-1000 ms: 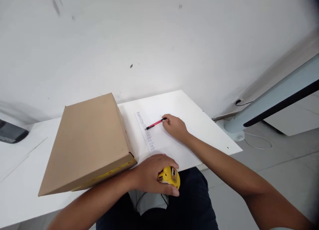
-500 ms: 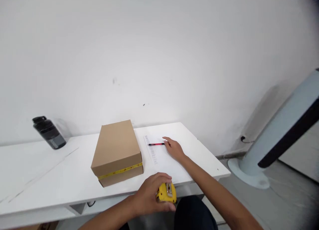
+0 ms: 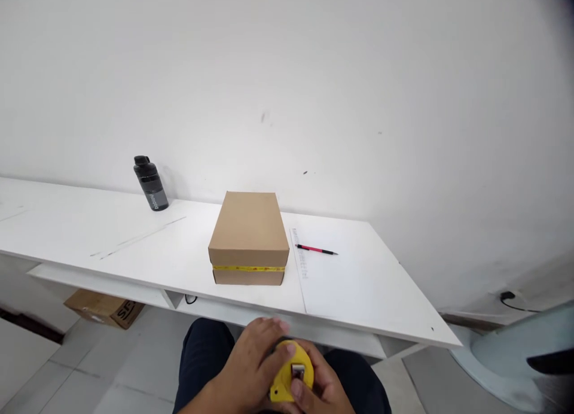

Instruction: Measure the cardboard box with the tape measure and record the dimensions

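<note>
Over my lap, just in front of the table edge, both hands hold a yellow tape measure (image 3: pixel 281 378) with a metal clip on its side. My left hand (image 3: pixel 251 360) wraps it from the left, thumb across the case. From the right, my right hand (image 3: pixel 325 381) grips it with the thumb beside the clip. Beyond them a brown cardboard box (image 3: pixel 251 222) sits closed on the white table, with a yellow tape strip (image 3: pixel 249 268) across its front. Right of the box, a red and black pen (image 3: pixel 317 249) lies on a sheet of paper (image 3: pixel 332 288) with writing along its left side.
A black bottle (image 3: pixel 151 183) stands at the table's back left near the wall. Below the white table (image 3: pixel 112 240) is an open shelf, and another cardboard box (image 3: pixel 105 306) lies lower left. A pale rounded stand (image 3: pixel 511 354) is on the floor at right.
My right hand has left the pen on the paper and come back to the tape measure, which my left hand still holds. The view has swung, so the table things appear shifted right.
</note>
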`<state>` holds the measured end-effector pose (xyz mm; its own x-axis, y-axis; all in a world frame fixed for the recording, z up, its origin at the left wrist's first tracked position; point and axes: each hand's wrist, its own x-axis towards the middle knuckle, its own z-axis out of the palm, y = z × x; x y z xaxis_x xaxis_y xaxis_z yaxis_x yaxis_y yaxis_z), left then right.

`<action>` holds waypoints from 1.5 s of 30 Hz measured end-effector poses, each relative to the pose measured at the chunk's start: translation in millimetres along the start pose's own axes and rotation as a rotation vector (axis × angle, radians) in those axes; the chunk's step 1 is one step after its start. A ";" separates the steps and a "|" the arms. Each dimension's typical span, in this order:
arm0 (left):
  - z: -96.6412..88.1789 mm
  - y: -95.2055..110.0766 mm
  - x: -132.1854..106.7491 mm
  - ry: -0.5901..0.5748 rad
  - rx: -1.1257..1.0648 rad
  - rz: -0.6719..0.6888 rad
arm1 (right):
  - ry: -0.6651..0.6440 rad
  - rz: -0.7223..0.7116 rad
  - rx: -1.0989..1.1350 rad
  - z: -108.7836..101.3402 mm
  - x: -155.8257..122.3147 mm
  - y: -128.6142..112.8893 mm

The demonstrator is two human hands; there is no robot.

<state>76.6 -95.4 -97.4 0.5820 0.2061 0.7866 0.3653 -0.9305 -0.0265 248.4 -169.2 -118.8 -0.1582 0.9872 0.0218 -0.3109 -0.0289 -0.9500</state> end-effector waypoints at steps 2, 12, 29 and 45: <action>-3.6 -0.4 -1.6 0.058 0.029 -0.090 | 0.152 -0.013 0.046 5.4 1.1 -3.7; -32.6 1.1 2.2 0.032 0.024 -0.114 | 0.367 0.018 -0.025 14.8 14.0 -23.7; -139.7 -174.9 87.9 0.334 0.749 0.116 | 0.424 -0.544 0.026 -8.6 103.9 -177.1; -140.5 -181.7 42.7 -0.029 0.681 0.066 | 0.441 -0.503 0.114 -58.4 142.1 -139.6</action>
<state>-67.0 39.9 27.7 0.6344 0.1719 0.7536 0.6983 -0.5455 -0.4634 324.0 -15.7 -1.2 0.4213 0.8559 0.3000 -0.3478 0.4580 -0.8181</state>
